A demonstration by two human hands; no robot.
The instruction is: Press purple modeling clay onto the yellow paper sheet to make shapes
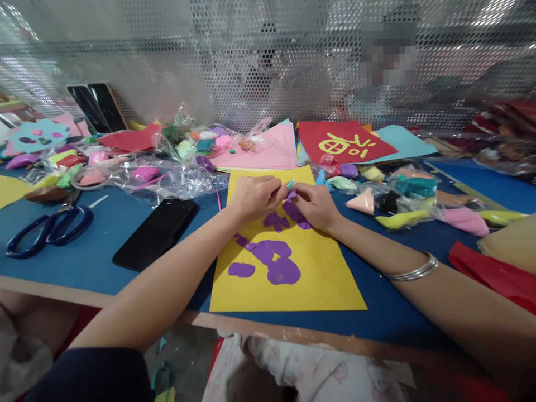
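Blue scissors (pixel 48 230), black phone (pixel 157 233), pink paper (pixel 268 149), red sheet with yellow character (pixel 343 142)

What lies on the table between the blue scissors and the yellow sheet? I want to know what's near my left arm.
In the head view, a black phone lies face up on the blue table between the scissors and the yellow sheet; the left forearm crosses just beside it.

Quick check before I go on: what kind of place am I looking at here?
Most likely a craft or art workbench: coloured paper sheets, bagged modelling clay and scissors crowd the blue table, with purple clay pieces on yellow paper.
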